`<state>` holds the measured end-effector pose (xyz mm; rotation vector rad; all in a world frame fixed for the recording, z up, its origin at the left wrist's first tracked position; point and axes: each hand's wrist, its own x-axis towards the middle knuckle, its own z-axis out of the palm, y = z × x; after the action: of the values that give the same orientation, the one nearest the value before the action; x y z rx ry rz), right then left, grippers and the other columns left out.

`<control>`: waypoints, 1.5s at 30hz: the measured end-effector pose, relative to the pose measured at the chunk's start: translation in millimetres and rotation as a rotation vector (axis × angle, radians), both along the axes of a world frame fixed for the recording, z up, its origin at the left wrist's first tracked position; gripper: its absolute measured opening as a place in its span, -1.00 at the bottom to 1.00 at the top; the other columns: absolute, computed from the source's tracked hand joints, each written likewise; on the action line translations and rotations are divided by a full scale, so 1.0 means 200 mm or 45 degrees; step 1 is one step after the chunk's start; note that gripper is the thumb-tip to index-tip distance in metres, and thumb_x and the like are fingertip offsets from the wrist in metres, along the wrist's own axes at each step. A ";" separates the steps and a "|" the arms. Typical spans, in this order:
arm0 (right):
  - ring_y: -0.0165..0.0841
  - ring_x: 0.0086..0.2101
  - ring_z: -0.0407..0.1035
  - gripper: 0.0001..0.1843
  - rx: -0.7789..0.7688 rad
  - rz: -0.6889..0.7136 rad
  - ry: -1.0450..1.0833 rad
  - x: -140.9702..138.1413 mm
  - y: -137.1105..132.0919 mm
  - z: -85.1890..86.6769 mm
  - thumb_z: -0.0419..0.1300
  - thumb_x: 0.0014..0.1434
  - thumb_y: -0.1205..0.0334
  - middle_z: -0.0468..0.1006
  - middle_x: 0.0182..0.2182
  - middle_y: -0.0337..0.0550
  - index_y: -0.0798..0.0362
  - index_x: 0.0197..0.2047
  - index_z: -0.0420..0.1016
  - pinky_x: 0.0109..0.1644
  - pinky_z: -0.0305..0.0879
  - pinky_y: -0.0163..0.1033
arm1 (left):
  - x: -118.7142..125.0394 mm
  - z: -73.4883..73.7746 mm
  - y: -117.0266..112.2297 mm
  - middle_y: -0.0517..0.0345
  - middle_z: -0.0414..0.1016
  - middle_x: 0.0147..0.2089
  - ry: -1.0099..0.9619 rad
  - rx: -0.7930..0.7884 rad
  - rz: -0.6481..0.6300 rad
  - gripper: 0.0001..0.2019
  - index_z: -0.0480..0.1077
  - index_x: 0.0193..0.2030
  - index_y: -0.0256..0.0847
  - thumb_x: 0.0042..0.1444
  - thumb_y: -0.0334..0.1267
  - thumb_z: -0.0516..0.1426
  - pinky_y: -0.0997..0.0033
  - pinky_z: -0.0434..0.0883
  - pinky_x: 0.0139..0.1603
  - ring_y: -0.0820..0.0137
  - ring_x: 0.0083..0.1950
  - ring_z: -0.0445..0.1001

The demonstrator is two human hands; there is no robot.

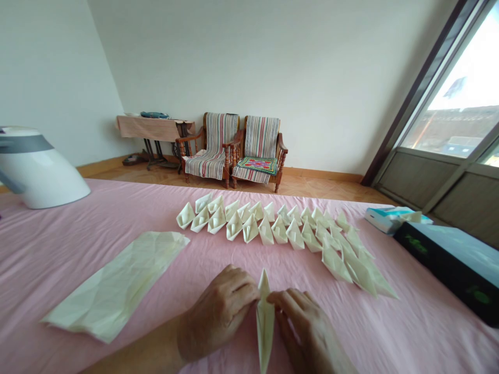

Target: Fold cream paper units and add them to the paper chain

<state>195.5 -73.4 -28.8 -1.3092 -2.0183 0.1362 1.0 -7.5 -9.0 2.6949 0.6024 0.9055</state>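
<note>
Probably the paper (265, 324) is very light and soft, a little stiffer along its folds and easy to crease or tear (it looks thin), so a gentle fingertip hold on its long edges seems best. It points up the frame at bottom centre, between the left hand (223, 305) and the right hand (306, 321), whose curled fingers pinch its opposite sides; the right thumb is hard to make out. Boats (279, 229) stand beyond, well apart from both.
</note>
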 end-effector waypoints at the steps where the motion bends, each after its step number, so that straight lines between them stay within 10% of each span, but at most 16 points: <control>1: -0.34 -0.41 0.38 -0.76 -0.027 0.006 -0.041 0.00 0.00 -0.01 0.01 0.19 0.47 0.49 -0.41 -0.23 -0.03 -0.22 0.40 -0.33 0.24 -0.30 | 0.00 0.00 0.00 0.11 0.42 -0.28 -0.005 -0.008 -0.010 -0.82 0.37 -0.22 -0.23 0.33 -0.47 -0.02 0.29 0.25 -0.11 0.33 -0.23 0.34; 15: -0.37 -0.42 0.34 -0.75 -0.078 -0.052 0.052 0.00 0.03 -0.11 0.05 0.13 0.50 0.42 -0.43 -0.20 -0.03 -0.39 0.43 -0.38 0.22 -0.32 | 0.00 0.01 0.00 0.12 0.42 -0.26 0.230 -0.030 -0.119 -0.76 0.39 -0.27 -0.21 0.34 -0.43 -0.05 0.30 0.20 -0.12 0.35 -0.23 0.32; 45: -0.38 -0.38 0.33 -0.74 -0.158 -0.031 -0.097 0.05 0.02 -0.02 0.15 0.14 0.55 0.45 -0.41 -0.22 -0.01 -0.40 0.50 -0.30 0.13 -0.32 | 0.00 0.00 0.02 0.14 0.41 -0.21 0.284 -0.064 -0.148 -0.81 0.36 -0.20 -0.18 0.33 -0.47 -0.03 0.32 0.21 -0.10 0.33 -0.18 0.32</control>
<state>204.6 -68.6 -32.0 -1.4354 -2.0855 0.2055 1.2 -3.7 -8.9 2.7723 0.4972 0.5578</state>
